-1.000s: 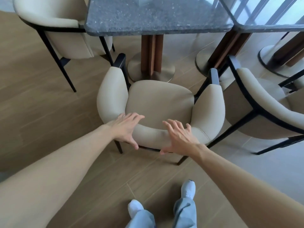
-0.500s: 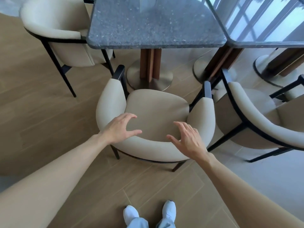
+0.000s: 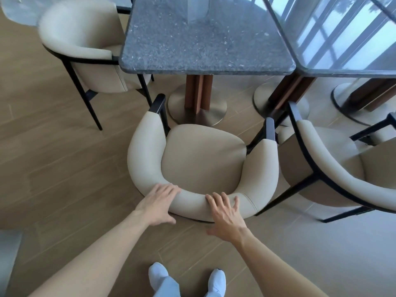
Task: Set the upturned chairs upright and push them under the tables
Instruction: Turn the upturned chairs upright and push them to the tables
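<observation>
A beige padded chair (image 3: 201,159) with black legs stands upright in front of me, its seat facing the dark stone table (image 3: 203,37). The chair's front arm tips are near the table's round metal base (image 3: 197,112). My left hand (image 3: 159,203) rests flat on the curved backrest at its left part, fingers straight. My right hand (image 3: 226,213) lies on the backrest just right of the middle, fingers spread. Neither hand curls round the padding.
A second beige chair (image 3: 85,52) stands tucked at the table's left side. A third beige chair (image 3: 342,168) stands close on the right, by a glass-like second table (image 3: 347,39). Wooden floor stretches to the left. My white shoes (image 3: 158,275) are below.
Both hands came down from hovering over the seat onto the backrest. The chair now sits a little farther from the table base in view as the camera tilted back.
</observation>
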